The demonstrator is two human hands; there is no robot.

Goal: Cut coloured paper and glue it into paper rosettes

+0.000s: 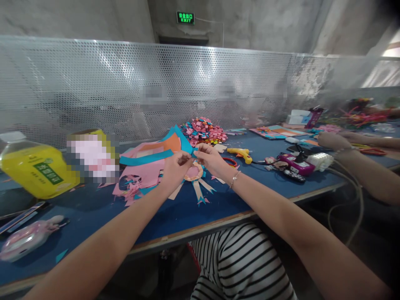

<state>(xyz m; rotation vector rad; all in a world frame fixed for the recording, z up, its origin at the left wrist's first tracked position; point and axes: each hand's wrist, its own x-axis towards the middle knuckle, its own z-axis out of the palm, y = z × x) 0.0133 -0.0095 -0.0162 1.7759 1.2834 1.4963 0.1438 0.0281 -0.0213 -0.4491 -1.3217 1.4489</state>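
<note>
Both my hands meet over the blue table (175, 216), just above a round pink paper rosette (196, 173) with ribbon tails (200, 191). My left hand (175, 166) is closed in a pinch, its fingertips pointing right. My right hand (211, 158) is also pinched, fingertips touching a small piece of paper (193, 153) held between the two hands. The piece is too small to name closely. A bracelet (234, 179) sits on my right wrist.
Pink, orange and teal paper sheets (146, 160) lie behind my hands, with a heap of folded paper bits (204, 131). A yellow glue gun (240, 154) lies right. A yellow bottle (34, 166) stands left. Another person's hand (333, 141) rests at far right. A perforated metal screen (125, 83) backs the table.
</note>
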